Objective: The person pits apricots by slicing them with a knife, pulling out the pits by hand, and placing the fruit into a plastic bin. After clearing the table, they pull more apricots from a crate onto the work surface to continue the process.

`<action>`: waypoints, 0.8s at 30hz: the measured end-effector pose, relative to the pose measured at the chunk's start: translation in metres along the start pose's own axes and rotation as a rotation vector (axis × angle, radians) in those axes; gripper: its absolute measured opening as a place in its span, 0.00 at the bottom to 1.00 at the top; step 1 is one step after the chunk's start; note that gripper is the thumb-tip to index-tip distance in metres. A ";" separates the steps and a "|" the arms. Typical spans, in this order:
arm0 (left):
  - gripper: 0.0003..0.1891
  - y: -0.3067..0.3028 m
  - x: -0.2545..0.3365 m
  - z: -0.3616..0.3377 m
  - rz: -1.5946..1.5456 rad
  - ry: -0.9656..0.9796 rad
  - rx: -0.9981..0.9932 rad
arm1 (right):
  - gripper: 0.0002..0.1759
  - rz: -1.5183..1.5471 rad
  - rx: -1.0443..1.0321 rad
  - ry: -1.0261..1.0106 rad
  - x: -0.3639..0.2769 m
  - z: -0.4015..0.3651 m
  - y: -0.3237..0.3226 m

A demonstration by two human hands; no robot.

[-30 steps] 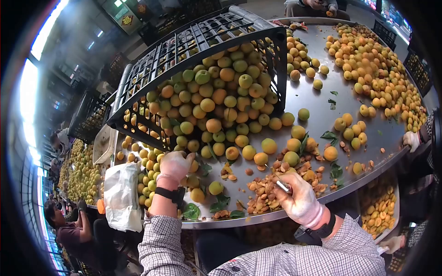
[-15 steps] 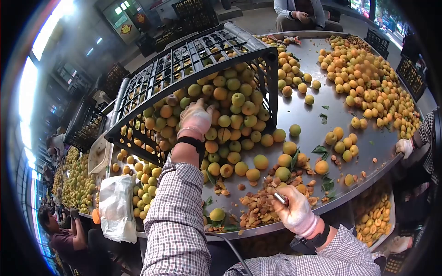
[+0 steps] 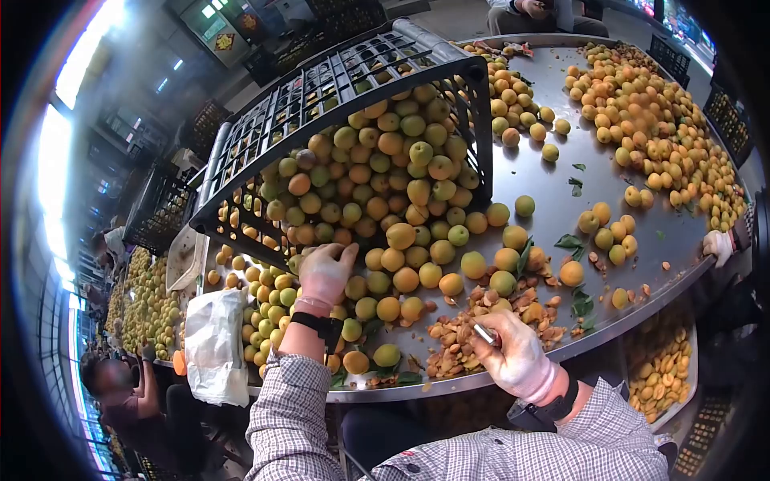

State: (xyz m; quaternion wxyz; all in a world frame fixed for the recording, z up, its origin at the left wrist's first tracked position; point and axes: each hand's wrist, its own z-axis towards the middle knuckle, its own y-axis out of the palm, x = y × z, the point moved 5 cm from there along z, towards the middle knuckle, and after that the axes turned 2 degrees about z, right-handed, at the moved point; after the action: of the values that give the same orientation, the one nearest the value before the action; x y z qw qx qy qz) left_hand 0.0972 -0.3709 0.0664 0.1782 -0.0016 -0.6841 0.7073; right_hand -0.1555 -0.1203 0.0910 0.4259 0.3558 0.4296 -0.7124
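Note:
Tilted on its side, a black plastic crate (image 3: 341, 108) spills yellow-green apricots (image 3: 377, 172) onto the metal table. My left hand (image 3: 325, 274), in a pale glove, is at the crate's lower lip among the spilled fruit; thumb and fingers are apart, with no fruit visibly gripped. My right hand (image 3: 517, 357), also gloved, is closed around a small metal tool (image 3: 486, 334), whose short shiny end sticks out by the thumb. Under that hand lies a heap of brown pits and fruit scraps (image 3: 457, 341).
A large apricot pile (image 3: 650, 132) covers the table's far right. Green leaves (image 3: 581, 303) lie about. A white bag (image 3: 216, 345) hangs at the left edge. Below the right edge stands a tub of halved apricots (image 3: 662, 373). Another person's hand (image 3: 718, 247) rests at the right rim.
My left hand has drawn back from the fruit inside the crate toward its lower lip, and more apricots have rolled onto the table. My right hand keeps its tool over the pits.

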 end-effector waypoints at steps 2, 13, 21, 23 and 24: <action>0.21 -0.014 -0.005 0.017 -0.170 0.014 0.279 | 0.18 -0.008 -0.011 -0.002 0.000 0.000 0.003; 0.31 -0.053 0.027 0.118 0.206 -0.378 0.113 | 0.18 -0.071 -0.011 -0.019 0.010 0.003 0.004; 0.22 -0.015 -0.021 0.116 -0.027 0.075 0.434 | 0.17 -0.059 -0.002 -0.022 0.013 0.006 0.002; 0.20 -0.020 -0.029 0.110 -0.243 0.116 0.491 | 0.17 -0.063 -0.010 -0.019 0.011 0.007 0.003; 0.17 -0.025 -0.026 0.103 -0.137 0.194 0.497 | 0.17 -0.068 -0.013 -0.023 0.009 0.008 0.003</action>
State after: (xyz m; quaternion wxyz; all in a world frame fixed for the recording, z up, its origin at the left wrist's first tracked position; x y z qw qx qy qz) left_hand 0.1023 -0.4772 0.0914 0.2853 0.0205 -0.4679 0.8362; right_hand -0.1577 -0.1308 0.0851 0.4087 0.3301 0.4412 -0.7275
